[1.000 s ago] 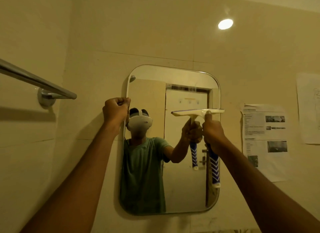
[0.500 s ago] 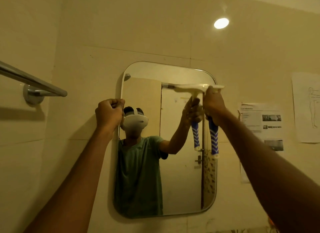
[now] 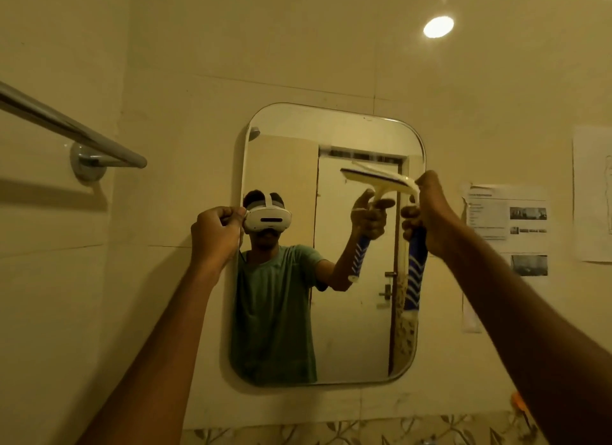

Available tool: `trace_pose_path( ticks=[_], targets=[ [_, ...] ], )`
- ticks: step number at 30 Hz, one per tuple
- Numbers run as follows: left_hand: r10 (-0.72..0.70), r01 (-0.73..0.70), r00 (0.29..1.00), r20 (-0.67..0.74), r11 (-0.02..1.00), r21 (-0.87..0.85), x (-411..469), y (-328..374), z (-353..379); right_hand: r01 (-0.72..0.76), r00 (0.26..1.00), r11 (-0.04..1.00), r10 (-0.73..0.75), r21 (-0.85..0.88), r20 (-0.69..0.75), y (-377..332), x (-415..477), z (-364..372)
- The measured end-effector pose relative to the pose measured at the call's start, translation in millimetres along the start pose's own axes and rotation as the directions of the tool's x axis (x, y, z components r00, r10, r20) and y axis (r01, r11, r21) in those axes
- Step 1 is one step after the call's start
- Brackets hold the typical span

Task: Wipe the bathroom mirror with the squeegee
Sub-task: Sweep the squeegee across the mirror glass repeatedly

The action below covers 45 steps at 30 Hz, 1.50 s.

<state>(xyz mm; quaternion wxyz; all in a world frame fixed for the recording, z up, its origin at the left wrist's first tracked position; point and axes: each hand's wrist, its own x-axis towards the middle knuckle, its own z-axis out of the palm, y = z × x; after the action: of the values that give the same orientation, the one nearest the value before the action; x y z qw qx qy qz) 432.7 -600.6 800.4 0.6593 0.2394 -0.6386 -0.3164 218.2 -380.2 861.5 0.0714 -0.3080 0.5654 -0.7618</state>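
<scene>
Squeegee (image 3: 413,269): position?
— Upper right of mirror (image 3: 331,125), near its right edge; pale blade tilted, blue-striped handle pointing down. Contact with the glass cannot be told.
— Grip?
— Right hand (image 3: 430,216) wraps the handle just under the blade. Left hand (image 3: 215,236), a closed fist, sits against the mirror's left edge.
— Surroundings?
— Towel rail (image 3: 66,126) at left; printed sheets (image 3: 506,216) on the wall at right.
</scene>
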Motion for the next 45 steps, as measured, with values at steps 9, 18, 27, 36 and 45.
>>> trace_pose_path(
  ticks=[9, 18, 27, 36, 45],
  targets=[
    [0.001, -0.001, 1.000, -0.021, 1.000, 0.025, -1, -2, 3, 0.371, 0.927, 0.904, -0.345, -0.212, 0.148, 18, 14, -18],
    [0.022, -0.020, 0.998, -0.054, 0.999, 0.039, -7, -6, 7, 0.307, 0.935, 0.796, -0.354, -0.521, 0.010, 127, -29, -9],
    [0.002, -0.002, 0.999, -0.034, 1.000, 0.003, -20, -11, 4, 0.292, 0.939, 0.777, -0.344, -0.558, 0.012, 109, -30, -18],
    [-0.039, 0.039, 0.999, -0.037, 0.999, -0.007, -36, -35, 4, 0.261, 0.944, 0.758, -0.329, -0.598, -0.006, 141, -33, -14],
    [-0.161, 0.160, 0.987, 0.000, 0.979, -0.123, -58, -38, -1, 0.154, 0.980, 0.762, -0.198, -0.629, 0.001, 210, -92, -22]
  ],
)
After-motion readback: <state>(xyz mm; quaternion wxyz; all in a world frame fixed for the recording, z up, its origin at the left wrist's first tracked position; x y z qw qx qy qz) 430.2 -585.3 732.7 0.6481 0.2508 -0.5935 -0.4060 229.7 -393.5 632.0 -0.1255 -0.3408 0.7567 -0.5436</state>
